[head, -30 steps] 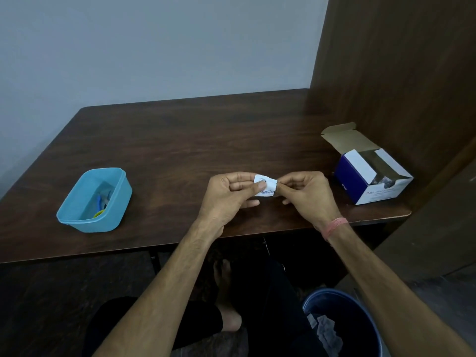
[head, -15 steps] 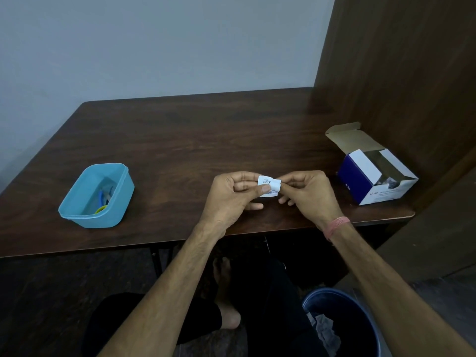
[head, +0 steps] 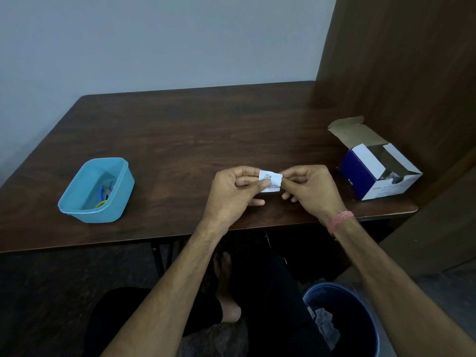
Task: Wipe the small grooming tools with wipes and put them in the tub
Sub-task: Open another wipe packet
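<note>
A small white wipe sachet (head: 271,182) is held between both hands above the table's front edge. My left hand (head: 231,191) pinches its left side with thumb and fingers. My right hand (head: 306,189) pinches its right edge. The light blue tub (head: 77,204) sits at the left of the table and holds small grooming tools (head: 104,195), with blue and yellow parts showing. No loose tool lies on the table.
An open blue and white box of wipes (head: 378,171) stands at the table's right end beside a wooden panel. A dark blue bin (head: 360,300) with crumpled used wipes sits on the floor at the lower right. The dark wooden table (head: 193,130) meets a wall behind.
Both hands have stayed on the sachet with only slight finger shifts. The view has drifted a little, so the tub and box sit slightly further right.
</note>
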